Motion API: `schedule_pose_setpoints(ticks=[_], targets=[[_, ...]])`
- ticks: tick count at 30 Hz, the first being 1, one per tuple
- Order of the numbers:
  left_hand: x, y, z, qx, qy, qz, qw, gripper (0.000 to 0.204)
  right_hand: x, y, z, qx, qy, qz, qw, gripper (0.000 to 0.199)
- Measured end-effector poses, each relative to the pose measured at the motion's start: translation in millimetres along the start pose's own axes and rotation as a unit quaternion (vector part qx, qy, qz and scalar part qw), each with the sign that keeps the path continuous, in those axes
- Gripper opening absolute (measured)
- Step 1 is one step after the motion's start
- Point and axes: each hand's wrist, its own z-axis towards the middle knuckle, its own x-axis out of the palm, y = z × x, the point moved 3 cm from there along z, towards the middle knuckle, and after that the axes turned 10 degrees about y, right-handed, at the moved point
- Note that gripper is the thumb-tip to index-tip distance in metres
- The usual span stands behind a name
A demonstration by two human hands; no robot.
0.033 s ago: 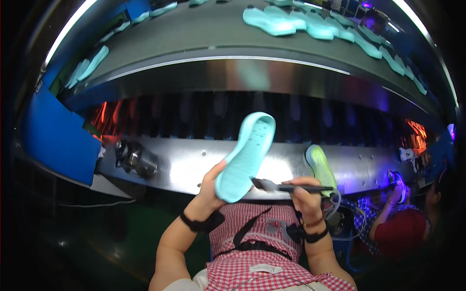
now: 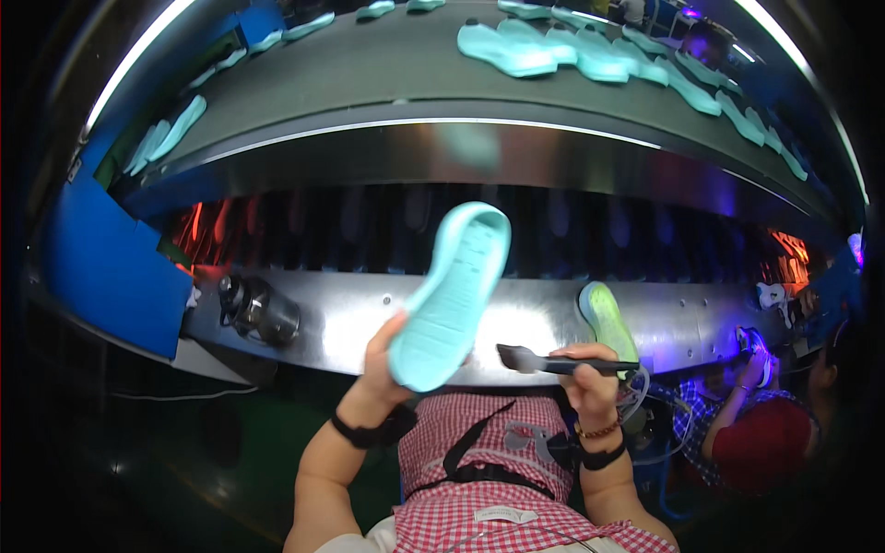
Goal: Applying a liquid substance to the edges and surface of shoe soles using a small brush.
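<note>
Head view: person at a conveyor line, both forearms coming in from the lower edge, fisheye bend toward the rim.
Left hand [image 2: 385, 359]: raised, fingers and thumb curled round the heel end of a turquoise shoe sole [image 2: 452, 295], gripping it from below.
Sole position: held in the air in front of the steel panel [image 2: 341, 318], tilted, toe end up and to the right, ridged underside facing the camera.
Right hand [image 2: 590, 378]: closed in a fist round the dark handle of a brush [image 2: 553, 362]; black band and bead bracelet on that wrist.
Brush: lies roughly level, bristle end pointing left, just beside the sole's lower edge; contact cannot be told.
Left wrist: black band.
Green sole [image 2: 608, 318]: yellow-green, leaning on the steel panel just above the right hand.
Upper belt [image 2: 387, 74]: dark conveyor curving across the top, row of turquoise soles [image 2: 590, 51] lying on it at the right, a few more at far left.
Under the belt: dark slot with orange glow at both ends.
Motor [image 2: 260, 311]: black cylinder fixed on the steel panel, left of the held sole.
Blue panel [image 2: 101, 267]: at far left.
Clothing: red-and-white checked apron [image 2: 479, 461] with black strap.
Co-worker [image 2: 765, 433]: lower right, red top, checked sleeve, hand raised near a violet light.
</note>
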Motion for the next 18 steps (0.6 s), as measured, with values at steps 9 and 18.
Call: schedule_pose_setpoints(ticks=[9, 18], targets=[[34, -247, 65, 0.292, 0.048, 0.085, 0.951, 0.06, -41, -29, -40, 0.068, -0.136, 0.228, 0.962, 0.023], [67, -176, 174, 0.245, -0.163, 0.593, 0.75, 0.047, -62, -35, -49, 0.102, -0.279, 0.219, 0.929, 0.018]])
